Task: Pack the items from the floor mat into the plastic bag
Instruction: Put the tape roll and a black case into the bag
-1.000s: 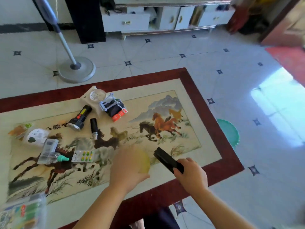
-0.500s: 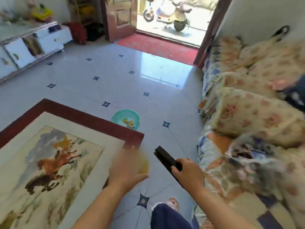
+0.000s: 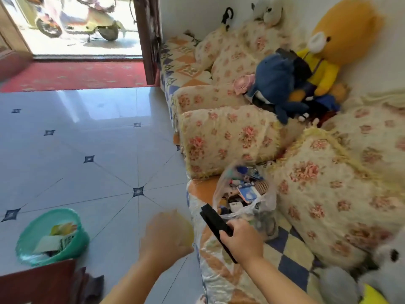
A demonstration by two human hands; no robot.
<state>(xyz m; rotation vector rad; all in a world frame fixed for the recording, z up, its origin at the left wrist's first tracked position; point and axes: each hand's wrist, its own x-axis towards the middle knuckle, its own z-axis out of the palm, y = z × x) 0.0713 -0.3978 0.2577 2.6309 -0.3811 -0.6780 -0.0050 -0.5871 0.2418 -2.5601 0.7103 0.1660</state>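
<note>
Crowding bag (image 3: 266, 199): cushions (image 3: 228, 137); right hand (image 3: 241, 238) grips black case (image 3: 213, 219), left hand (image 3: 162, 235) yellow item (image 3: 186, 229).

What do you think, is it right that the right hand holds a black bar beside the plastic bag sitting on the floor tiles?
Not quite. In the head view the right hand holds the black bar beside the plastic bag, but the bag sits on the sofa cover, not the floor tiles.
</note>
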